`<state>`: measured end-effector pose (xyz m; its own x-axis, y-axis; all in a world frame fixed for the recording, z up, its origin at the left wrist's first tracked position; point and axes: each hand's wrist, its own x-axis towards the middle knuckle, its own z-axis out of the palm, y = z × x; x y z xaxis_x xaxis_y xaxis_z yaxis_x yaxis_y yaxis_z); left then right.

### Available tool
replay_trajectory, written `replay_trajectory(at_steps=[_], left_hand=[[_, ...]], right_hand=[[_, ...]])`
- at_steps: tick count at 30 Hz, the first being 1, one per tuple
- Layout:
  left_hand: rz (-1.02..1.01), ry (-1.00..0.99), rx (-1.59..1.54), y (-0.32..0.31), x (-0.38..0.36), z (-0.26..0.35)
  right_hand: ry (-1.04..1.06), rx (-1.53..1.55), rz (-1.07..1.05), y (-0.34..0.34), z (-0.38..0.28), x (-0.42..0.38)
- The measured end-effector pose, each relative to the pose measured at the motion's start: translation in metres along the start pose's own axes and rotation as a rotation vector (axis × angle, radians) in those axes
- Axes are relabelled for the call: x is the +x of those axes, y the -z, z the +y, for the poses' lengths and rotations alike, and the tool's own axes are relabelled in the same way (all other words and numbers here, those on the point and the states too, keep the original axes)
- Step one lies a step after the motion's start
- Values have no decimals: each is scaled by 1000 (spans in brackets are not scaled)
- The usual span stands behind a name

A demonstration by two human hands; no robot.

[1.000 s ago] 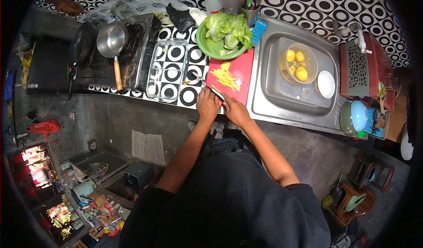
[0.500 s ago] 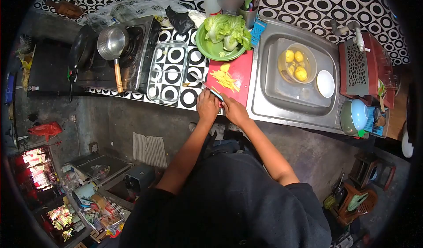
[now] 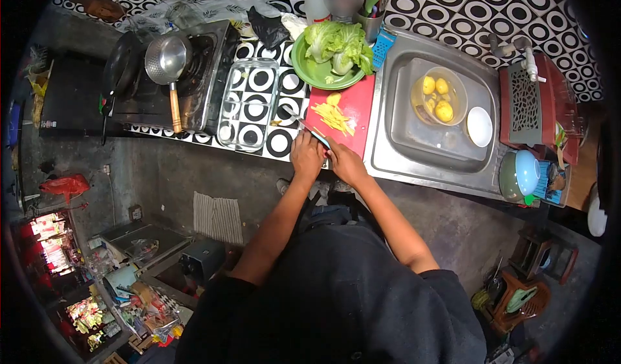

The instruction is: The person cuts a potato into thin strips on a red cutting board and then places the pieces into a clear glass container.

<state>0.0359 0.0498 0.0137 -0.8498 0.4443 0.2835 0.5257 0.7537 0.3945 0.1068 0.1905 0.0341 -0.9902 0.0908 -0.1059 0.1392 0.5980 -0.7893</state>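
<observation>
At the near edge of the red cutting board, my right hand is closed around the light-blue handle of a knife. Its blade slants up and left, past the board's left side. My left hand is right beside it, fingers curled and close together near the knife handle; whatever lies under them is hidden. Yellow cut strips, which look like potato, lie in a pile on the board. A larger yellow piece sits just behind them.
A green bowl of leafy greens stands behind the board. To the left are a glass dish and a saucepan on the stove. In the sink, a tub holds peeled potatoes beside a white bowl.
The camera view has shifted very slightly. Both hands and the knife stay in nearly the same place at the board's near edge, and the strips look unchanged.
</observation>
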Motion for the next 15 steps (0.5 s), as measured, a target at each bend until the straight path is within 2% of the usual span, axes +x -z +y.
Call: replay_trajectory(at_steps=[15], left_hand=[[-38, 25, 0, 2, 0, 1]], right_hand=[[6, 0, -38, 3, -6, 16]])
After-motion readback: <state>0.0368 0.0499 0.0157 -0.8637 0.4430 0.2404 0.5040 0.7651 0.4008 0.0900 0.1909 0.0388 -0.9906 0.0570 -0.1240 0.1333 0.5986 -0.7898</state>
